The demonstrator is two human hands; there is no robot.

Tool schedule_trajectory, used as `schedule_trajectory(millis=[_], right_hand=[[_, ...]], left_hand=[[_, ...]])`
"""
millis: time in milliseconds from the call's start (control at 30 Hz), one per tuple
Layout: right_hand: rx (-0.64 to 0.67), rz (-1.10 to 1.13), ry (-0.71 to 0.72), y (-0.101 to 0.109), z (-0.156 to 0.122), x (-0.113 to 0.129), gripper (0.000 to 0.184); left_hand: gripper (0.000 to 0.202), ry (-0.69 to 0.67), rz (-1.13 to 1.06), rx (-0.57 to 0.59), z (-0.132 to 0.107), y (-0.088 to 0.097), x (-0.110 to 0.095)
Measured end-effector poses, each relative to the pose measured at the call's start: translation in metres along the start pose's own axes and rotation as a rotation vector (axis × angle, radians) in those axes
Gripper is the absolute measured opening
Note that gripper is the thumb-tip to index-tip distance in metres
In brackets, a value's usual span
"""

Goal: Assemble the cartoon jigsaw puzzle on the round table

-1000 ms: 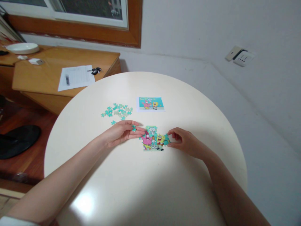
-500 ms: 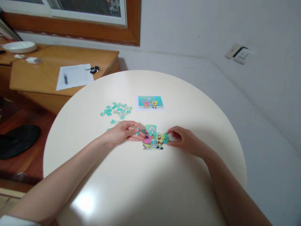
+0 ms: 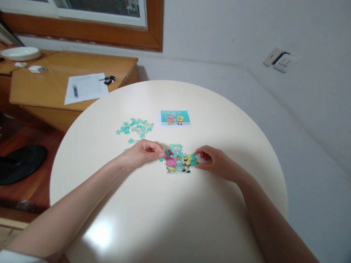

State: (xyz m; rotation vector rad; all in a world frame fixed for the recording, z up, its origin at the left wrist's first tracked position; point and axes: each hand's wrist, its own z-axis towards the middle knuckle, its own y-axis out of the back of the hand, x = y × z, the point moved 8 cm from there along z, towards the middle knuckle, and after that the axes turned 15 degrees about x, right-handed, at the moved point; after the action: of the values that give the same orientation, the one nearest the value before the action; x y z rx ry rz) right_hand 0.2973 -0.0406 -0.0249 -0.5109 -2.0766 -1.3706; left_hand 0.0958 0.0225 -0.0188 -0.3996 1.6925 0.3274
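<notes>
A small, partly joined cartoon puzzle (image 3: 178, 159) lies in the middle of the round cream table (image 3: 170, 219). My left hand (image 3: 142, 153) rests at its left edge, fingers pinched on a teal puzzle piece (image 3: 161, 159) that touches the puzzle. My right hand (image 3: 216, 162) sits at the puzzle's right edge, fingers curled and pinching the puzzle's right side. Loose teal pieces (image 3: 134, 128) lie in a heap beyond my left hand. A printed reference picture (image 3: 174, 118) lies flat farther back.
A wooden desk (image 3: 55, 91) stands at the back left with a sheet of paper (image 3: 85, 88), keys (image 3: 109, 79) and a white dish (image 3: 19, 53). A dark round chair base (image 3: 19, 164) sits on the floor at left. White walls close in on the right.
My left hand has turned from palm-up to a pinch and brought the teal piece down against the puzzle's left edge. My right hand has hardly moved.
</notes>
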Motion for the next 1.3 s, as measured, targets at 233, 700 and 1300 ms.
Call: schedule_trajectory(millis=[233, 700, 1300], right_hand=[[-0.001, 0.009, 0.006, 0.000, 0.000, 0.002, 0.026], [-0.007, -0.002, -0.003, 0.000, 0.000, 0.000, 0.026], [0.004, -0.003, -0.007, 0.001, 0.000, 0.002, 0.025]], left_hand=[[0.013, 0.130, 0.114, -0.002, 0.001, -0.003, 0.008], [0.010, 0.148, 0.174, -0.056, 0.005, -0.008, 0.015], [0.011, 0.203, 0.162, 0.016, 0.003, -0.011, 0.021]])
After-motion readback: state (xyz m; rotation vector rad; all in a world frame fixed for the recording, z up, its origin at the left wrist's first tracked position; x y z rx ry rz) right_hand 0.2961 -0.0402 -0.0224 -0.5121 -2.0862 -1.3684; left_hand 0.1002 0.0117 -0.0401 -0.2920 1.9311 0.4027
